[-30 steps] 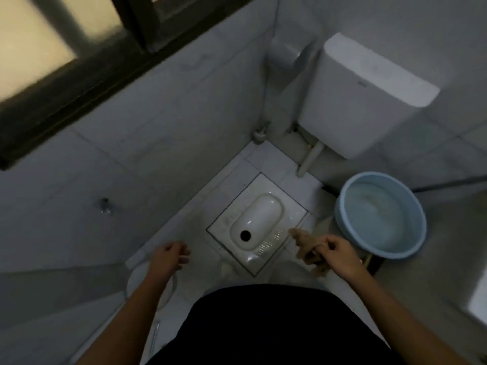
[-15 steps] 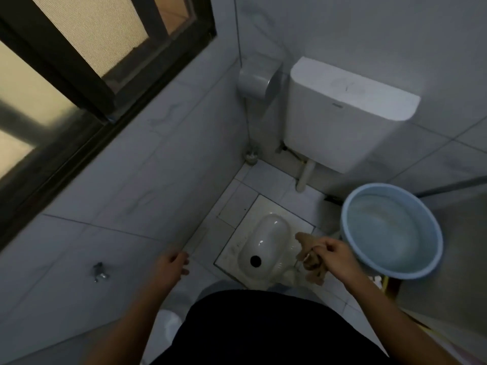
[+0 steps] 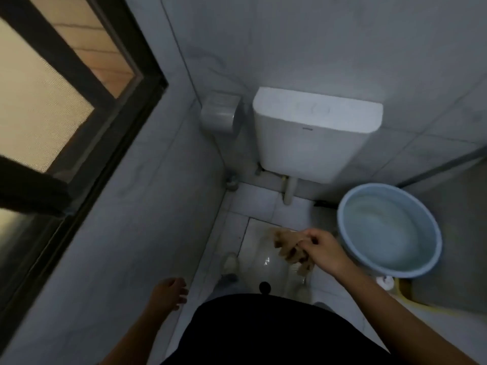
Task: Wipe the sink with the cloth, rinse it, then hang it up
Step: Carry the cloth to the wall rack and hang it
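Grey tiled walls (image 3: 118,233) close in a small bathroom seen from above, with a pale tiled floor (image 3: 259,204) at the lower middle of the frame. Nearest, at the bottom edge, a black shirt (image 3: 263,330) fills the centre. Just to its left, the left hand (image 3: 168,292) hangs close to the wall, its grip loose, fingers lightly curled and holding nothing. Right of centre and a little higher in the frame, the right hand (image 3: 325,250) reaches in from the lower right, its grip pinched tight on a crumpled tan cloth (image 3: 286,245). The cloth bunches out to the left of the fingers and hangs below them, in the air above a white squat toilet (image 3: 271,264) set in the floor, whose dark drain hole shows just above the shirt. At the right of the frame a round light-blue basin (image 3: 390,230) sits beside the hand, with a yellow hose (image 3: 405,293) lying below it. Farther back, at upper centre, a white cistern (image 3: 313,133) is fixed to the far wall, its pipe running down to the floor. A grey paper holder (image 3: 220,114) is mounted just left of it in the corner. A dark-framed window (image 3: 52,101) with frosted, warmly lit panes takes up the upper left.
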A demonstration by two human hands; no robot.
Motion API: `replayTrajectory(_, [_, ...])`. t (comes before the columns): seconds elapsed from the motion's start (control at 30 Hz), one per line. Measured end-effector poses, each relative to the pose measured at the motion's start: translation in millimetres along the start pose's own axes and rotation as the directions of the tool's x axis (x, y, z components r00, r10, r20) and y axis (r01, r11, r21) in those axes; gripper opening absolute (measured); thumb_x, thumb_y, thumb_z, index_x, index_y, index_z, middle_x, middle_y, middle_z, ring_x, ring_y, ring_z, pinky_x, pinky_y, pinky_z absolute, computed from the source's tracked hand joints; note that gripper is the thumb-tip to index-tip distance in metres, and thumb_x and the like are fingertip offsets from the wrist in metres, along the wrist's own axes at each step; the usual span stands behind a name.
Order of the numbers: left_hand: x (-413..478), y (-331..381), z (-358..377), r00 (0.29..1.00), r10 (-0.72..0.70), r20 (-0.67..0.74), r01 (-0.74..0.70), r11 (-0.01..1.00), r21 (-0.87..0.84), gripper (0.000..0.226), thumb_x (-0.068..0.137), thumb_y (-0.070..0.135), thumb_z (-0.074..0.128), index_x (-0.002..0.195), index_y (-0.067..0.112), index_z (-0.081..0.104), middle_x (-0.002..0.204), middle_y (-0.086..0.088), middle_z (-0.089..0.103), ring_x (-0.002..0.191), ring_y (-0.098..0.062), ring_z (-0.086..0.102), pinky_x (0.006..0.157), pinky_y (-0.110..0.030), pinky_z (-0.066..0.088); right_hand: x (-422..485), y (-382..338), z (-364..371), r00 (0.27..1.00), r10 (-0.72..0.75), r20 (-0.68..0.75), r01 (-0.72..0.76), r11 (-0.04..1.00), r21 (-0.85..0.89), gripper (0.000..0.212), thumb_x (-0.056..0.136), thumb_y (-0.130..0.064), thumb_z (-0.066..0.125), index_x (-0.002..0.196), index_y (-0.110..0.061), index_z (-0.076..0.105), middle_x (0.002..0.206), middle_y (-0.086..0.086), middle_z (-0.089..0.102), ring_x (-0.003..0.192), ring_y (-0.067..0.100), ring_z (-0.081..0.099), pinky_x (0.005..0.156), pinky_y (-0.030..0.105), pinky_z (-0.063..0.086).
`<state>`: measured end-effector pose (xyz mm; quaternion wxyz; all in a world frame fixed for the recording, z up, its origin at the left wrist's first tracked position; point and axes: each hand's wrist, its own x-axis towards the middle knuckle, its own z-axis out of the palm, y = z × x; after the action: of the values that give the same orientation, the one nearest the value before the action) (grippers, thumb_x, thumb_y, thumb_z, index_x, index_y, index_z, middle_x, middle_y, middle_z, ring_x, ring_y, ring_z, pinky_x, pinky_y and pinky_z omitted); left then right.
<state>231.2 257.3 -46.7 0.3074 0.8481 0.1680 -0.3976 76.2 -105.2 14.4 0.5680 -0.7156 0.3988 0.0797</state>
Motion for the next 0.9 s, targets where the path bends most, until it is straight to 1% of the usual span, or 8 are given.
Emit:
replayTrajectory(0.1, [34.0, 64.0, 3.1, 0.982, 0.125, 0.142, -0.144, 0.981, 0.129, 0.026, 0.104, 0.018, 0.049, 0.09, 0.005, 0.067, 0.09, -0.017, 0.072, 0.07, -0.027, 0.065, 0.064, -0.032, 0.049, -10.0, 2.1, 11.8, 0.983, 0.138, -0.118, -0.123, 0.985, 0.124, 0.013, 0.092, -0.007, 0.06, 0.085, -0.005, 0.071, 0.075, 0.016, 0.073, 0.066, 0.03, 0.068, 0.055, 0.031, 0.054])
replayTrajectory(0.2, [48.3, 127.0, 13.5, 0.912, 0.287, 0.293, -0.353, 0.913, 0.203, 0.026, 0.101, 0.018, 0.053, 0.082, 0.01, 0.068, 0.084, -0.009, 0.071, 0.073, -0.022, 0.067, 0.069, -0.031, 0.053, -25.0, 3.8, 21.8, 0.943, 0.262, -0.206, -0.209, 0.946, 0.246, 0.012, 0.09, -0.007, 0.057, 0.089, -0.004, 0.069, 0.075, 0.021, 0.074, 0.066, 0.043, 0.071, 0.054, 0.041, 0.057])
replayTrajectory(0.37, [51.5, 198.2, 18.4, 0.786, 0.431, 0.443, -0.552, 0.812, 0.191, 0.022, 0.1, 0.019, 0.055, 0.084, 0.013, 0.069, 0.084, -0.007, 0.072, 0.069, -0.02, 0.065, 0.073, -0.035, 0.055, -33.7, -0.5, 33.3, 0.896, 0.29, -0.336, -0.217, 0.946, 0.24, 0.014, 0.089, -0.007, 0.058, 0.086, -0.013, 0.07, 0.077, 0.009, 0.074, 0.078, 0.028, 0.071, 0.067, 0.035, 0.056])
replayTrajectory(0.47, [34.7, 235.1, 17.0, 0.727, 0.501, 0.47, -0.63, 0.759, 0.166, 0.021, 0.1, 0.018, 0.054, 0.087, 0.015, 0.069, 0.087, -0.004, 0.073, 0.067, -0.016, 0.064, 0.06, -0.025, 0.048, -29.2, -24.4, 26.3, 0.91, 0.215, -0.356, -0.138, 0.964, 0.228, 0.013, 0.091, -0.011, 0.059, 0.087, -0.017, 0.07, 0.085, 0.005, 0.073, 0.083, 0.02, 0.067, 0.07, 0.027, 0.05])
replayTrajectory(0.6, [-6.0, 292.8, 16.7, 0.603, 0.651, 0.461, -0.745, 0.666, 0.034, 0.023, 0.1, 0.016, 0.054, 0.083, 0.021, 0.069, 0.082, 0.002, 0.074, 0.064, -0.014, 0.065, 0.059, -0.026, 0.045, -27.4, -86.2, -8.9, 0.915, -0.008, -0.403, 0.081, 0.983, 0.165, 0.014, 0.094, -0.011, 0.058, 0.093, -0.01, 0.072, 0.091, 0.01, 0.075, 0.082, 0.013, 0.067, 0.074, 0.022, 0.051])
replayTrajectory(0.7, [-47.5, 338.9, 11.5, 0.472, 0.758, 0.45, -0.826, 0.558, -0.073, 0.018, 0.099, 0.024, 0.06, 0.085, 0.028, 0.071, 0.086, 0.003, 0.077, 0.069, -0.014, 0.07, 0.065, -0.028, 0.051, -31.3, -145.1, -47.7, 0.903, -0.176, -0.393, 0.222, 0.972, 0.074, 0.014, 0.094, -0.015, 0.059, 0.093, -0.013, 0.073, 0.091, 0.006, 0.075, 0.082, 0.012, 0.068, 0.076, 0.021, 0.052])
replayTrajectory(0.8, [-97.6, 383.4, 1.8, 0.324, 0.825, 0.463, -0.9, 0.419, -0.118, 0.006, 0.093, 0.036, 0.068, 0.097, 0.04, 0.07, 0.104, 0.01, 0.074, 0.094, -0.009, 0.072, 0.082, -0.029, 0.056, -43.4, -209.1, -87.5, 0.868, -0.334, -0.368, 0.345, 0.938, -0.038, 0.015, 0.094, -0.017, 0.059, 0.097, -0.013, 0.073, 0.096, 0.005, 0.075, 0.089, 0.016, 0.07, 0.081, 0.024, 0.054])
replayTrajectory(0.9, [-151.5, 429.5, -11.4, 0.166, 0.869, 0.466, -0.96, 0.25, -0.124, 0.026, 0.092, 0.037, 0.072, 0.116, 0.032, 0.067, 0.117, 0.011, 0.069, 0.104, -0.004, 0.069, 0.086, -0.018, 0.054, -66.1, -276.2, -126.3, 0.797, -0.497, -0.344, 0.478, 0.866, -0.145, 0.015, 0.093, -0.01, 0.06, 0.099, -0.009, 0.074, 0.097, 0.007, 0.076, 0.09, 0.017, 0.071, 0.084, 0.025, 0.055])
